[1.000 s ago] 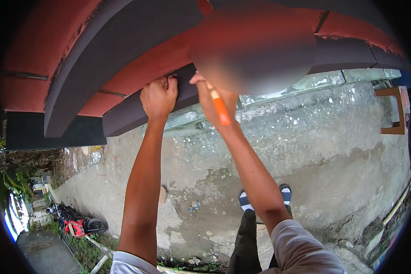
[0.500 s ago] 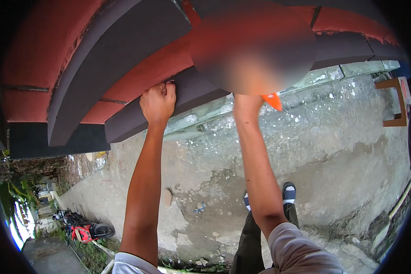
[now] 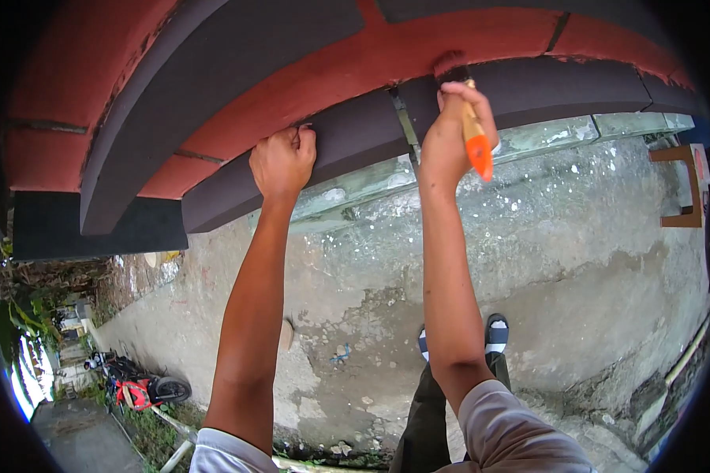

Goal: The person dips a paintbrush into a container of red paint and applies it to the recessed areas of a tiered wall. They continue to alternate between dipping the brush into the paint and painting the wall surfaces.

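Note:
A paintbrush (image 3: 472,130) with a wooden handle and an orange end is gripped in my right hand (image 3: 448,146). Its dark bristles touch the red band (image 3: 323,79) of the wall, just above the dark grey ledge (image 3: 560,93). My left hand (image 3: 282,164) is closed and rests against the same ledge, further left. Its curled fingers face away from me, so whatever may be inside them is hidden. Between the two hands, a gap with a pale greenish strip (image 3: 406,122) breaks the ledge.
Below lies rough concrete ground (image 3: 355,268) with white paint spots, where I stand in sandals (image 3: 496,333). A pale green step edge (image 3: 544,142) runs under the ledge. A brown frame-like object (image 3: 693,185) is at right; a red motorcycle (image 3: 138,390) is parked lower left.
My right hand has shifted slightly up and right; a blurred patch hid most of it and the brush earlier. My left hand has moved a little up and right in view, still closed.

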Action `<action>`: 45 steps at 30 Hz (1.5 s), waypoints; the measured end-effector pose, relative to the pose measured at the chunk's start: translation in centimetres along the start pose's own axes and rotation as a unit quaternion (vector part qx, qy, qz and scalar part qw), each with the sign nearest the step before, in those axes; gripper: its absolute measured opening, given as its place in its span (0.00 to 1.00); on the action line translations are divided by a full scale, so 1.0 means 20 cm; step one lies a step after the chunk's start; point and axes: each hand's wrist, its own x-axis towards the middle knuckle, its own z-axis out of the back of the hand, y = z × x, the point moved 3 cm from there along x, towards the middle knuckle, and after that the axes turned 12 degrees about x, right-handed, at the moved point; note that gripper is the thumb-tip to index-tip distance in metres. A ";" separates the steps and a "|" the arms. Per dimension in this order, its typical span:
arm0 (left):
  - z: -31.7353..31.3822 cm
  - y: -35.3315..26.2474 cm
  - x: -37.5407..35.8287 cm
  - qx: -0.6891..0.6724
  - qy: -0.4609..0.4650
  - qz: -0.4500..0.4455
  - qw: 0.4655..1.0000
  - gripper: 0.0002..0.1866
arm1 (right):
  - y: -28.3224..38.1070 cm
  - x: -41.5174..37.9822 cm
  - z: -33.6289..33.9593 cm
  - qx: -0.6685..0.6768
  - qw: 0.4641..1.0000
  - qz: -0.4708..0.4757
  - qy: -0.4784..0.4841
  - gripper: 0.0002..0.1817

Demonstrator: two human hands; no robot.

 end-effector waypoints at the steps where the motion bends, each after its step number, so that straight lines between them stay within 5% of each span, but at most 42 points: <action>1: 0.00 0.00 0.01 -0.001 -0.005 -0.001 1.000 0.22 | -0.01 -0.02 -0.05 -0.059 0.997 0.043 0.032 0.07; 3: 0.00 0.01 0.02 -0.001 -0.012 -0.005 1.000 0.21 | 0.03 -0.13 -0.19 -0.127 0.981 0.139 0.048 0.07; 8: 0.00 0.01 0.01 0.021 0.000 -0.005 1.000 0.22 | -0.04 -0.44 -0.22 -0.033 0.949 0.026 0.314 0.06; 12: -0.01 0.03 0.01 0.031 0.009 0.012 0.999 0.23 | -0.02 -0.30 -0.21 -0.129 0.836 0.272 0.458 0.06; 19: 0.02 0.02 0.00 -0.007 -0.021 0.013 1.000 0.22 | -0.02 -0.26 -0.18 -0.180 0.895 0.333 0.234 0.07; 26: 0.02 0.03 0.02 0.000 -0.022 0.008 1.000 0.23 | -0.05 -0.48 -0.25 -0.130 0.896 0.247 0.344 0.07; 35: 0.01 0.03 0.00 -0.016 -0.032 0.002 0.999 0.21 | -0.07 -0.33 -0.13 -0.155 0.917 0.247 0.272 0.07; 45: 0.01 0.02 0.01 -0.005 -0.043 -0.010 0.999 0.20 | -0.08 -0.37 -0.13 -0.149 0.917 0.181 0.322 0.06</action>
